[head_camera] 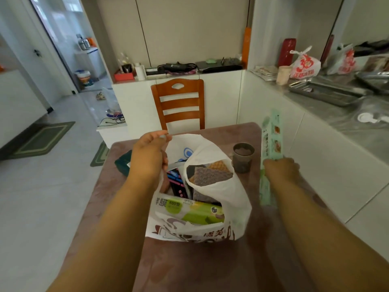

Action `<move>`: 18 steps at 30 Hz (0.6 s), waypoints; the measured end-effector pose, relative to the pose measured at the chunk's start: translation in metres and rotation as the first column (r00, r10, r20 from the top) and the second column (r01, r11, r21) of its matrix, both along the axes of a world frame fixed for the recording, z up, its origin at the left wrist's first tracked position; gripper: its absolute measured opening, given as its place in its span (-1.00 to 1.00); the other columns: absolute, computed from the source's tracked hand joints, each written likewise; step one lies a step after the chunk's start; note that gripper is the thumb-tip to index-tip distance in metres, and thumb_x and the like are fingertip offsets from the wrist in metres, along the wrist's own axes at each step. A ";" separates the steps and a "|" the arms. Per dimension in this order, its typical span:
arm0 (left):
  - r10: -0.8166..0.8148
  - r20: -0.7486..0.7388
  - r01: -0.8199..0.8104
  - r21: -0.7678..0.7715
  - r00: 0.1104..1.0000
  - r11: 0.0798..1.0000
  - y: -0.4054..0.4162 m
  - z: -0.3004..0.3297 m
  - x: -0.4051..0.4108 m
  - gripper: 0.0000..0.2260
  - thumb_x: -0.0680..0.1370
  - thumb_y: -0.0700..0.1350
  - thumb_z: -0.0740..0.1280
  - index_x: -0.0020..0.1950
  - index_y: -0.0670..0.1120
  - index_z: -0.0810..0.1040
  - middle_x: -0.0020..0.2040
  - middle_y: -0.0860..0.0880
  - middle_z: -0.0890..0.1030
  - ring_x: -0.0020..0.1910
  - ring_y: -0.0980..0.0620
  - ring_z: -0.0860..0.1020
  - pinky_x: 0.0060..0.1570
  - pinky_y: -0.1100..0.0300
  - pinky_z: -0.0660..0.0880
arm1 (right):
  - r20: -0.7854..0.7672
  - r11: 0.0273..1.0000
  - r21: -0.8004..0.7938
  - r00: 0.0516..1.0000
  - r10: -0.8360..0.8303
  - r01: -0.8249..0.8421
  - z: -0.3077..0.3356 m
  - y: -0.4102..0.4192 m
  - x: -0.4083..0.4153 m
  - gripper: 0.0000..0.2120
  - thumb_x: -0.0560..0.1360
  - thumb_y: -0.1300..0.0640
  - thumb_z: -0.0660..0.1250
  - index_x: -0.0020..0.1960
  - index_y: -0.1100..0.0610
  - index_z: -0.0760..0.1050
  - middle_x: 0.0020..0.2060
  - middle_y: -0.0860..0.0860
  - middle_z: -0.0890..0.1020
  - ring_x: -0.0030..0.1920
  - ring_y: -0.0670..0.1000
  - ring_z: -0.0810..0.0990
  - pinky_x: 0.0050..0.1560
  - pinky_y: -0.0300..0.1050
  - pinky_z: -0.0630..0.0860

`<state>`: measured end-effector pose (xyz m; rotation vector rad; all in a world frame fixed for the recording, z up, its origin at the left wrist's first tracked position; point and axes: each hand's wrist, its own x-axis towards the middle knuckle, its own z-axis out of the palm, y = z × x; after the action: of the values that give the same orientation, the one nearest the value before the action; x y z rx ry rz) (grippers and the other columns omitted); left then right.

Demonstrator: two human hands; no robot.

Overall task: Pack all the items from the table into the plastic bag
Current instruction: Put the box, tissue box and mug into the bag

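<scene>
Forearms reaching in; left hand (149, 157) pinching plastic bag (223, 194) rim, holding it open w/ items inside. Right hand (281, 168) gripping long green box (271, 144) upright, beside bag. Cup (243, 158) & dark pack (123, 163) sitting on table (189, 266).

We count: one plastic bag (227, 190), two hands, one long green box (270, 144), one cup (243, 158), one dark packet (123, 163), one chair (179, 102).

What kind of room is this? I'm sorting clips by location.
Probably a home dining area beside a kitchen: a wooden chair at a cloth-covered table, and a steel counter with trays.
</scene>
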<state>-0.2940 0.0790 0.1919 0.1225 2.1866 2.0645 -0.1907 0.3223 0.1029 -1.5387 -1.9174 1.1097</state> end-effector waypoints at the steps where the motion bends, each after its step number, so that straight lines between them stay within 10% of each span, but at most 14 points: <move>1: 0.018 0.008 -0.018 0.020 1.000 1.000 -0.005 0.004 0.000 -0.87 0.61 -0.12 0.23 0.08 -0.04 0.56 -0.18 0.03 0.62 -0.52 0.13 0.36 -0.60 0.35 0.35 | -0.130 0.999 -0.034 0.991 0.003 -0.008 0.018 -0.009 -0.002 -0.55 0.43 0.08 0.35 0.26 0.26 0.49 0.14 0.20 0.59 0.05 0.25 0.61 0.00 -0.04 0.54; 5: 0.060 0.040 -0.062 0.065 0.997 0.996 -0.028 0.013 -0.005 -0.80 0.57 -0.19 0.30 0.17 -0.13 0.57 -0.13 -0.11 0.61 -0.54 0.10 0.38 -0.56 0.29 0.37 | -0.611 0.949 -0.168 0.784 0.112 -0.267 0.088 -0.052 -0.011 -0.64 0.37 0.16 0.39 0.15 0.23 0.54 -0.09 0.15 0.69 -0.23 0.09 0.68 -0.15 0.03 0.66; 9: 0.031 0.146 -0.059 0.186 0.989 0.981 -0.050 0.017 -0.009 -0.72 0.61 -0.05 0.19 0.23 -0.12 0.55 0.16 -0.09 0.62 -0.53 0.10 0.38 -0.53 0.25 0.32 | -0.800 0.752 -0.160 0.530 0.280 -0.639 0.137 -0.115 -0.030 -0.79 0.42 0.28 0.37 0.03 0.14 0.49 0.02 0.08 0.66 0.01 0.11 0.67 0.04 0.14 0.61; 13: 0.016 0.216 -0.093 0.353 0.976 0.931 -0.070 0.021 -0.009 -0.58 0.62 0.13 0.10 0.16 -0.15 0.56 0.15 -0.09 0.62 -0.59 0.13 0.34 -0.60 0.33 0.25 | -0.659 0.648 -0.033 0.503 0.558 -0.761 0.120 -0.169 -0.051 -0.69 0.40 0.41 0.36 -0.10 0.01 0.46 0.19 0.03 0.61 0.25 0.12 0.55 0.23 0.18 0.51; 18: 0.022 0.237 -0.115 0.388 0.971 0.915 -0.089 0.030 -0.013 -0.51 0.62 0.18 0.07 0.14 -0.18 0.56 0.13 -0.12 0.61 -0.60 0.12 0.33 -0.65 0.35 0.21 | -0.187 0.657 0.156 0.631 0.753 -0.737 0.082 -0.163 -0.046 -0.55 0.34 0.33 0.40 0.19 0.15 0.40 0.11 0.00 0.58 0.14 0.07 0.56 -0.02 -0.02 0.60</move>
<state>-0.3070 -0.0098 0.2221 -0.1497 1.6382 2.4023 -0.2364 0.1596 0.1848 -0.4680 -2.4426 1.4403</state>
